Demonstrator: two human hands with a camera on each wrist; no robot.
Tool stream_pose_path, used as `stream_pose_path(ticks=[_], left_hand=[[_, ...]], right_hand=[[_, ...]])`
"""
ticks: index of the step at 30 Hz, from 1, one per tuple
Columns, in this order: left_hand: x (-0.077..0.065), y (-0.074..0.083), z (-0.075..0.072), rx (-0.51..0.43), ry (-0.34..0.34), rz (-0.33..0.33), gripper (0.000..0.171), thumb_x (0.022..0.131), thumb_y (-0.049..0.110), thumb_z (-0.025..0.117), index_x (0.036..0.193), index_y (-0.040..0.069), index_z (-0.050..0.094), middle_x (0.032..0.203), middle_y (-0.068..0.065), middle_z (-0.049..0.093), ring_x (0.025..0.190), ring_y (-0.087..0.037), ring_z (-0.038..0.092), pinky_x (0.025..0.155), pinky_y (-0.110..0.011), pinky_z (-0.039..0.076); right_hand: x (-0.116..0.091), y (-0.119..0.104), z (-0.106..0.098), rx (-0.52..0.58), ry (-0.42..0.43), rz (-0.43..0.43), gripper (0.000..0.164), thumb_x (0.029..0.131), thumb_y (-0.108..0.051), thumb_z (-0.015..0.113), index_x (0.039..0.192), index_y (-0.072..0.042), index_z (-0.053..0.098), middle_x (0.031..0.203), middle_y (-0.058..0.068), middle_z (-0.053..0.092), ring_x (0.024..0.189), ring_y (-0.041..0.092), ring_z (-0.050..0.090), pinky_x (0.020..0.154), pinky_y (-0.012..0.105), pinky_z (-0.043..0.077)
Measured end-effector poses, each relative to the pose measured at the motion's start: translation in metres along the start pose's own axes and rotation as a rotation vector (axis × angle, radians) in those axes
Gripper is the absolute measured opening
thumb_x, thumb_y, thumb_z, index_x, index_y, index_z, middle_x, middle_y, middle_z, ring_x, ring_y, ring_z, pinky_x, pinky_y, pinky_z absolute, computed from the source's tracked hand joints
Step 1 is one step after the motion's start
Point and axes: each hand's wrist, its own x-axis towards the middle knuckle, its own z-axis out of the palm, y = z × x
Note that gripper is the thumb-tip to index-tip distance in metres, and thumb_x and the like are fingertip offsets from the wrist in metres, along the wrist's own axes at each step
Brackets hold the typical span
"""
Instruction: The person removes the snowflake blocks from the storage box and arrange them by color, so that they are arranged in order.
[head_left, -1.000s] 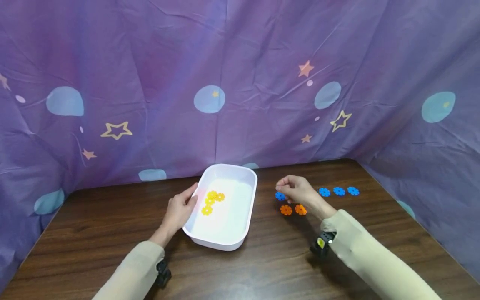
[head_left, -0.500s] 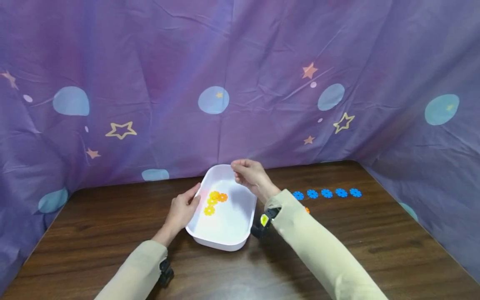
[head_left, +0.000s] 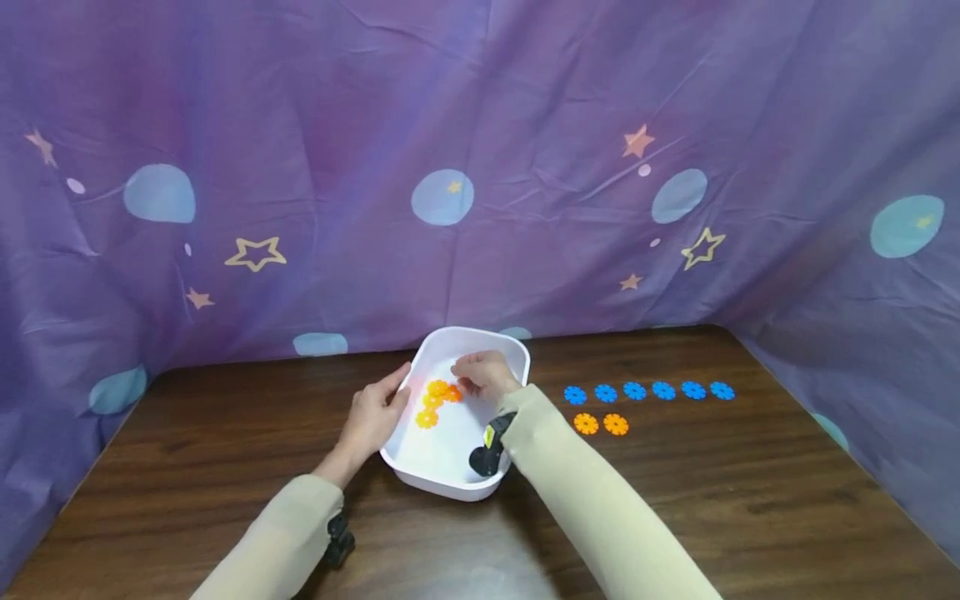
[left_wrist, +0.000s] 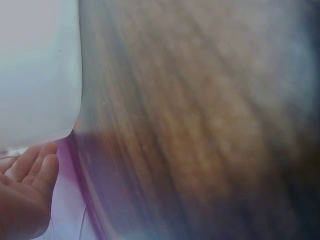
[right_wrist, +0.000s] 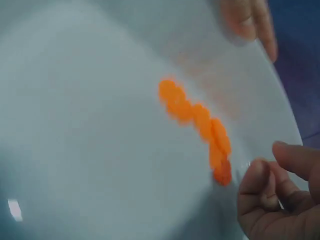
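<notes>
A white tray (head_left: 402, 474) sits mid-table. My left hand (head_left: 372, 421) holds its left rim, thumb on top; in the left wrist view, my left fingers (left_wrist: 46, 172) lie beneath the tray's edge. Several orange flower-shaped discs (head_left: 427, 418) lie overlapping in a crooked line in the tray. Over the tray's right half, my right hand (head_left: 486, 375) reaches in with bent fingers, right beside the disc line's end. In the right wrist view, nothing shows between my right thumb and index finger (right_wrist: 256, 177), close to the reddest disc (right_wrist: 222, 173).
Right of the tray, several blue flower-shaped discs (head_left: 634, 391) form a row on the brown table (head_left: 720, 500). Nearer, two orange discs (head_left: 586, 424) lie side by side below the row's left end. A purple patterned cloth (head_left: 360, 208) hangs behind the table.
My right hand has moved left from the blue row's left end, across the tray's rim and down into the tray. The left hand keeps its hold on the rim.
</notes>
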Motion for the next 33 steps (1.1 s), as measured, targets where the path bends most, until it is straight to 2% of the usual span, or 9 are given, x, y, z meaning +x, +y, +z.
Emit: stream_pose_path(ticks=[3, 6, 8, 12, 15, 19, 21, 26, 33], left_hand=[[0.001, 0.002, 0.002, -0.001, 0.001, 0.006, 0.042, 0.093, 0.016, 0.055, 0.135, 0.009, 0.052, 0.130, -0.013, 0.055, 0.092, -0.027, 0.062, 0.080, -0.042, 0.051], [0.002, 0.002, 0.003, 0.003, 0.000, 0.013, 0.042, 0.093, 0.016, 0.055, 0.134, 0.009, 0.052, 0.130, -0.012, 0.056, 0.100, -0.028, 0.062, 0.085, -0.043, 0.050], [0.002, 0.002, 0.003, 0.004, 0.002, 0.018, 0.042, 0.093, 0.016, 0.055, 0.134, 0.008, 0.053, 0.131, -0.011, 0.056, 0.106, -0.028, 0.060, 0.089, -0.044, 0.048], [0.002, 0.002, 0.002, -0.005, 0.000, 0.016, 0.041, 0.093, 0.016, 0.055, 0.134, 0.008, 0.053, 0.131, -0.010, 0.056, 0.110, -0.028, 0.058, 0.093, -0.044, 0.045], [0.002, 0.001, 0.002, -0.004, -0.003, 0.010, 0.042, 0.094, 0.016, 0.054, 0.134, 0.008, 0.052, 0.131, -0.011, 0.055, 0.106, -0.028, 0.059, 0.091, -0.044, 0.047], [0.001, 0.000, 0.002, 0.003, -0.007, 0.005, 0.042, 0.094, 0.016, 0.054, 0.135, 0.008, 0.052, 0.131, -0.013, 0.054, 0.100, -0.027, 0.060, 0.087, -0.044, 0.048], [0.001, 0.000, 0.002, 0.002, -0.010, 0.003, 0.042, 0.094, 0.016, 0.054, 0.135, 0.008, 0.052, 0.132, -0.013, 0.054, 0.099, -0.026, 0.060, 0.085, -0.043, 0.049], [0.002, 0.000, 0.001, 0.004, -0.010, -0.002, 0.042, 0.094, 0.016, 0.054, 0.135, 0.008, 0.051, 0.132, -0.013, 0.053, 0.097, -0.026, 0.060, 0.084, -0.043, 0.050], [0.001, -0.002, -0.001, 0.004, -0.007, -0.007, 0.042, 0.094, 0.016, 0.054, 0.135, 0.008, 0.051, 0.132, -0.012, 0.053, 0.100, -0.026, 0.060, 0.086, -0.043, 0.049]], right_hand=[[0.048, 0.038, -0.003, -0.079, -0.006, -0.001, 0.012, 0.072, -0.004, 0.074, 0.081, -0.003, 0.066, 0.062, 0.009, 0.062, 0.046, 0.017, 0.052, 0.042, 0.028, 0.043], [0.055, 0.048, -0.007, -0.190, 0.007, -0.046, 0.020, 0.069, -0.008, 0.079, 0.085, -0.006, 0.067, 0.066, 0.007, 0.063, 0.049, 0.016, 0.052, 0.046, 0.029, 0.043], [0.055, 0.050, -0.008, -0.252, 0.007, -0.072, 0.021, 0.066, -0.007, 0.081, 0.080, -0.007, 0.065, 0.062, 0.006, 0.061, 0.048, 0.015, 0.052, 0.044, 0.028, 0.043], [0.037, 0.038, -0.008, -0.396, 0.019, -0.095, 0.023, 0.063, -0.006, 0.083, 0.073, -0.008, 0.063, 0.059, 0.004, 0.058, 0.048, 0.015, 0.052, 0.045, 0.027, 0.045], [-0.003, 0.008, -0.004, -0.490, 0.028, -0.066, 0.024, 0.062, -0.003, 0.082, 0.075, -0.006, 0.062, 0.060, 0.005, 0.056, 0.048, 0.016, 0.050, 0.047, 0.027, 0.045], [-0.061, -0.034, 0.000, -0.556, 0.032, -0.025, 0.025, 0.064, 0.003, 0.080, 0.082, -0.001, 0.063, 0.063, 0.005, 0.053, 0.047, 0.014, 0.045, 0.046, 0.024, 0.042], [-0.075, -0.043, 0.001, -0.571, 0.027, -0.045, 0.024, 0.065, 0.004, 0.078, 0.083, 0.001, 0.062, 0.062, 0.004, 0.050, 0.045, 0.012, 0.043, 0.044, 0.021, 0.039], [-0.089, -0.050, 0.002, -0.633, 0.004, -0.102, 0.022, 0.068, 0.003, 0.077, 0.082, 0.000, 0.061, 0.060, 0.000, 0.046, 0.046, 0.010, 0.040, 0.045, 0.017, 0.035], [-0.089, -0.054, 0.005, -0.700, -0.001, -0.083, 0.020, 0.068, 0.001, 0.079, 0.076, -0.003, 0.061, 0.061, 0.000, 0.047, 0.046, 0.010, 0.042, 0.044, 0.017, 0.035]])
